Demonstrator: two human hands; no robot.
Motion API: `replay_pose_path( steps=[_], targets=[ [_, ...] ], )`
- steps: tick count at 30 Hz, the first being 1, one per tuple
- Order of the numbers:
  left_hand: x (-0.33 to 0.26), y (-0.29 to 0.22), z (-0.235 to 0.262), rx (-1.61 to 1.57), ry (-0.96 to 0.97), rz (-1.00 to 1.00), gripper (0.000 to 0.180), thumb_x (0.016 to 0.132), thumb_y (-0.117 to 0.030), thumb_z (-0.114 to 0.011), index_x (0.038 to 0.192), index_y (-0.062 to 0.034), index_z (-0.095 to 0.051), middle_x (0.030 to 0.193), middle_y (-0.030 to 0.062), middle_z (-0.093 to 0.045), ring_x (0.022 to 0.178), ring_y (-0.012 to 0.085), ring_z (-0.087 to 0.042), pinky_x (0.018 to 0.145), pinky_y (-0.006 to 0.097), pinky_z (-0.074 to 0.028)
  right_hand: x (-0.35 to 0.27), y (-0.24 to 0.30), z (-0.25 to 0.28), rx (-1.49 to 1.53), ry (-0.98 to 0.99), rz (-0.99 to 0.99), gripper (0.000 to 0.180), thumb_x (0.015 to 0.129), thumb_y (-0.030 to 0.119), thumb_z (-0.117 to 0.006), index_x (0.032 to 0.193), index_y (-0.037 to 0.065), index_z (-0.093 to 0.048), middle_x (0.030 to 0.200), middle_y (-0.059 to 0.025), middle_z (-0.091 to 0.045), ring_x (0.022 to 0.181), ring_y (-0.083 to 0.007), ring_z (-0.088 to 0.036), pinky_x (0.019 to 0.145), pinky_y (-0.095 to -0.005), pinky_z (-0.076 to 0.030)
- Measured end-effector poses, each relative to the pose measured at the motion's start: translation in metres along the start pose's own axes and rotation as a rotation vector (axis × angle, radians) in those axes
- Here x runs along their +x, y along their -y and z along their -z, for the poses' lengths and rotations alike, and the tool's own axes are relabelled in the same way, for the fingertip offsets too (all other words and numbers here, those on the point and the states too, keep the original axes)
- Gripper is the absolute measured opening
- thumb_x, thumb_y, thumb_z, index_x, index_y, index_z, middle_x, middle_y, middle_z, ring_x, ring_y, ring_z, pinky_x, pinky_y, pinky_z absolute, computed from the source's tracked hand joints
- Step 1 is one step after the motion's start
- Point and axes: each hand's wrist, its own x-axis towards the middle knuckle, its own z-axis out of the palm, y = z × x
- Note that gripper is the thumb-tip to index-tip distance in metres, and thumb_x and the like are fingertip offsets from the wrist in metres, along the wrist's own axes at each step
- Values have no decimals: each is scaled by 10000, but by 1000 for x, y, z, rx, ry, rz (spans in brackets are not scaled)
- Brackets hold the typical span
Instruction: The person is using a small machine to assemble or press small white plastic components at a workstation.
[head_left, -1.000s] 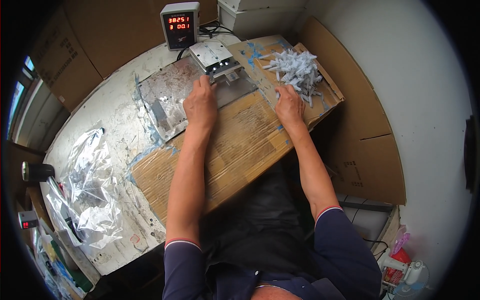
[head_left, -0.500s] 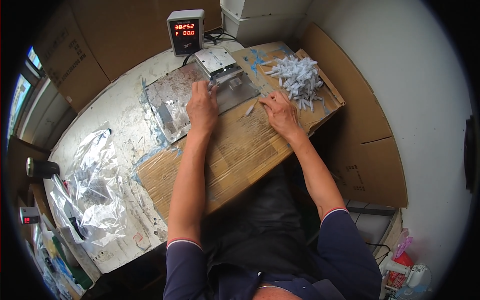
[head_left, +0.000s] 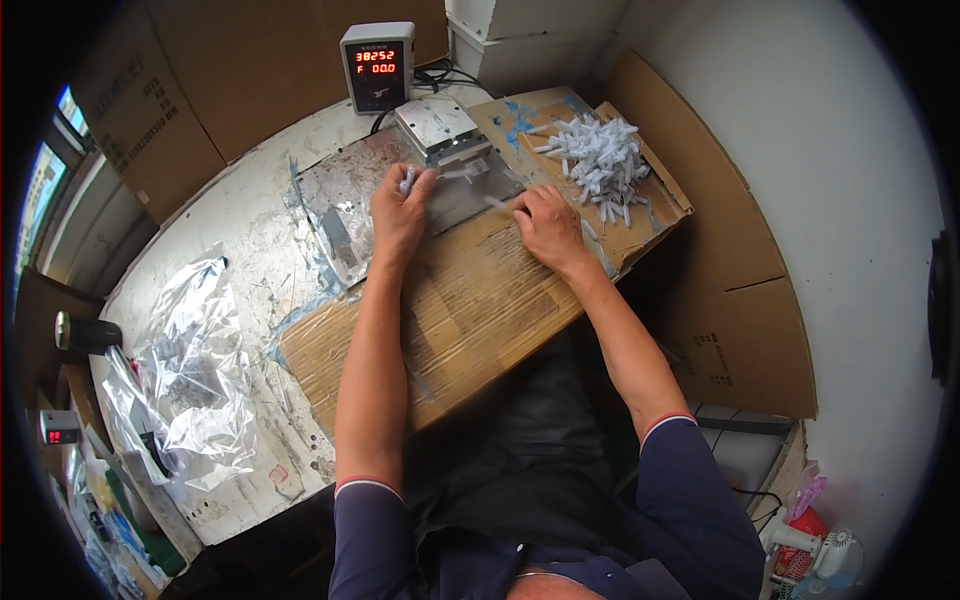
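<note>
The left hand point(head_left: 400, 220) has its grip closed round small whitish pieces point(head_left: 407, 181), with a metal fixture point(head_left: 437, 125) at its one o'clock. The right hand point(head_left: 550, 230) keeps a narrow grip above the cardboard point(head_left: 450, 310) on the desk point(head_left: 250, 220); a blurred white piece point(head_left: 495, 202) is at its ten o'clock, whether pinched I cannot tell, and a heap of white pieces point(head_left: 597, 160) lies at its one o'clock.

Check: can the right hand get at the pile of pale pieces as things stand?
Probably yes: the pile of pale pieces lies on the cardboard just beyond the right hand, with nothing seen standing between. One loose piece shows beside the fingers; whether it's held is unclear.
</note>
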Motion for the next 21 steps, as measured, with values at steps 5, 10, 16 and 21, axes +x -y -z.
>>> replay_pose_path(
  steps=[5,10,16,21],
  targets=[
    [3,2,2,-54,15,-42,196,946,-223,-760,916,-46,-680,750,-46,-616,664,48,-485,597,224,-410,8,18,-14,530,-134,-385,79,872,101,-701,893,25,-698,795,-67,-700,740,-194,-662,696,-339,-525],
    [-4,-9,-13,-138,146,114,184,953,-223,-751,906,-64,-674,731,-44,-622,591,26,-447,525,211,-356,31,52,-38,982,-304,-564,114,907,84,-706,885,-27,-688,760,11,-663,673,-44,-571,597,-236,-469],
    [-4,-8,-21,-440,0,184,205,1015,-270,-664,955,-83,-606,715,-21,-617,530,36,-446,456,219,-339,22,84,-42,1176,-180,-650,121,910,98,-711,896,-20,-683,726,5,-651,617,-55,-576,556,-225,-454],
    [2,1,-5,-306,-232,144,257,1049,-285,-590,948,-50,-560,716,17,-611,629,75,-540,576,256,-456,19,61,-41,712,-139,-487,117,832,95,-726,872,-13,-708,738,-46,-711,640,-93,-634,615,-268,-516]
  ],
)
